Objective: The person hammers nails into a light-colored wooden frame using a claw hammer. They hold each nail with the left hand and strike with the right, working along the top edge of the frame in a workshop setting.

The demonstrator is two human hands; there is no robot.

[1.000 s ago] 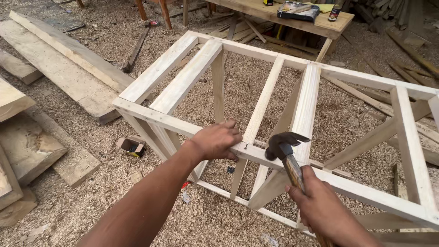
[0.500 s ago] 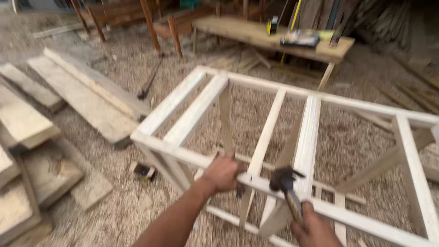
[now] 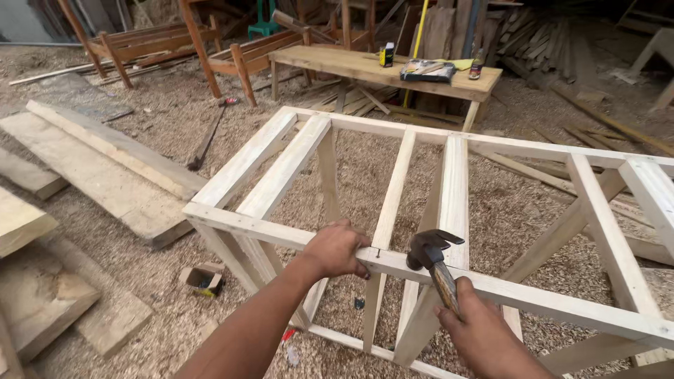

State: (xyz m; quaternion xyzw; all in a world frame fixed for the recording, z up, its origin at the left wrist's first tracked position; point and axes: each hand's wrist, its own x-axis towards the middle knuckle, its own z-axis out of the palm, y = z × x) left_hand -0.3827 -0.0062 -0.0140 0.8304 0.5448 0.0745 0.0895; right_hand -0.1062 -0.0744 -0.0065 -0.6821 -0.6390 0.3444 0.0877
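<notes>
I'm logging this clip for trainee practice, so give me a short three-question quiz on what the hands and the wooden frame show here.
1. True or false: the left hand rests on the near top rail of the pale wooden frame.
2. What does the right hand hold? A) a saw B) a claw hammer C) a drill
3. Fill in: a small nail stands in the rail between the left hand's fingers and the hammer's ____.

Key
1. True.
2. B: the claw hammer, gripped by its handle.
3. Head, which sits at the rail just right of the nail.
</notes>
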